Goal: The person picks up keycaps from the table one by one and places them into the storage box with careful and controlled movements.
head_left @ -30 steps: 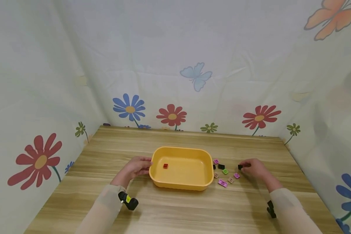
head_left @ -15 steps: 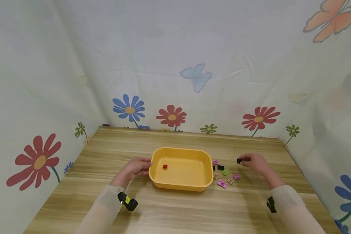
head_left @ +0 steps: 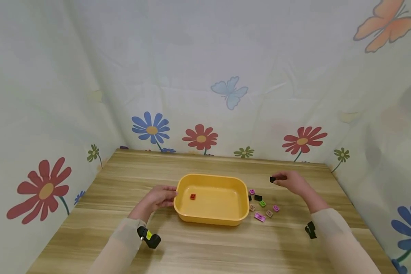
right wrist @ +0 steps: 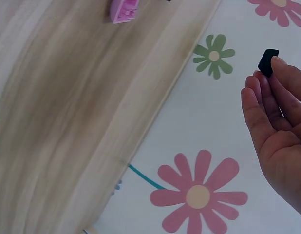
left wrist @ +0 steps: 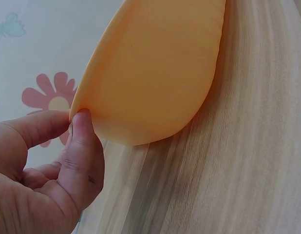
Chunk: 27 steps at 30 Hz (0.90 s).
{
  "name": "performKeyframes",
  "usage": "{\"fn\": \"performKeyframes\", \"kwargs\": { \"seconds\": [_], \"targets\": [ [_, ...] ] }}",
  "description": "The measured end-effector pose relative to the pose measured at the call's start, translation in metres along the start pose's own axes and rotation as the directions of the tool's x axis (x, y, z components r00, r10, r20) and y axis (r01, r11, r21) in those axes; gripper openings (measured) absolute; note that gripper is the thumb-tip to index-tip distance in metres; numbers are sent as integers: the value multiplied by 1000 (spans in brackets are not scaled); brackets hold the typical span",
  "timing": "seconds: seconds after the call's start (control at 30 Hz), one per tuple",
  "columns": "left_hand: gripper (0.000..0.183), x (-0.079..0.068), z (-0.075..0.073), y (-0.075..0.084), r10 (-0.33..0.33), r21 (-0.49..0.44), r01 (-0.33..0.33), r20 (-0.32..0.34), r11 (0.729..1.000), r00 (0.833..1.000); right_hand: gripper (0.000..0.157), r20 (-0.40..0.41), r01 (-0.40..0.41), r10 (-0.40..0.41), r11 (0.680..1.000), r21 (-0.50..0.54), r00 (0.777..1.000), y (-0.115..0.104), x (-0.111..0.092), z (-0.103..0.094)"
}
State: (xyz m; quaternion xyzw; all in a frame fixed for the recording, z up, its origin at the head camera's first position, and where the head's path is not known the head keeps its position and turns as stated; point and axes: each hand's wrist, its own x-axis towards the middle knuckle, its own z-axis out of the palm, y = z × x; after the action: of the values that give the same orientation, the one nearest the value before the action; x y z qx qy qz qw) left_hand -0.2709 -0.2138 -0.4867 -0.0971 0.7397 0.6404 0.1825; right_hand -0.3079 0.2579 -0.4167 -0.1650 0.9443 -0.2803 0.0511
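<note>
Just below the centre of the head view, a yellow tray (head_left: 212, 220) sits on the wood-grain tabletop (head_left: 205, 251), with one small red block (head_left: 193, 196) inside, toward the left of its floor. At the tray's left end the left hand (head_left: 159, 198) pinches the rim between thumb and fingers, as the left wrist view shows up close. Right of centre, the right hand (head_left: 292, 182) holds a small black block (head_left: 272, 179) at its fingertips, raised above the tabletop; in the right wrist view this pair fills the right edge of the frame. Below and left of that hand, just beside the tray's right end, lie a green block (head_left: 262, 204), a long pink block (head_left: 260, 217), two smaller pink ones, two tan ones and two dark ones. A pale cloth (head_left: 178, 57) printed with flowers and butterflies fills the upper frame.
</note>
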Motion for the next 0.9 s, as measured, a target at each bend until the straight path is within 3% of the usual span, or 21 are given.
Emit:
{"fn": "performKeyframes", "kwargs": {
  "seconds": [0.33,0.6,0.9],
  "targets": [
    [43,0,1,0,-2,-5,2,-7,1000,1000,33,30,-24,25,999,-28,999,-27,9,-5],
    [45,-2,-1,0,38,-26,-37,48,999,998,31,45,40,-39,999,-27,998,-45,19,-7],
    [45,-3,-1,1,34,-15,-33,44,999,998,30,94,95,-91,995,-33,991,-68,33,-10]
  ]
}}
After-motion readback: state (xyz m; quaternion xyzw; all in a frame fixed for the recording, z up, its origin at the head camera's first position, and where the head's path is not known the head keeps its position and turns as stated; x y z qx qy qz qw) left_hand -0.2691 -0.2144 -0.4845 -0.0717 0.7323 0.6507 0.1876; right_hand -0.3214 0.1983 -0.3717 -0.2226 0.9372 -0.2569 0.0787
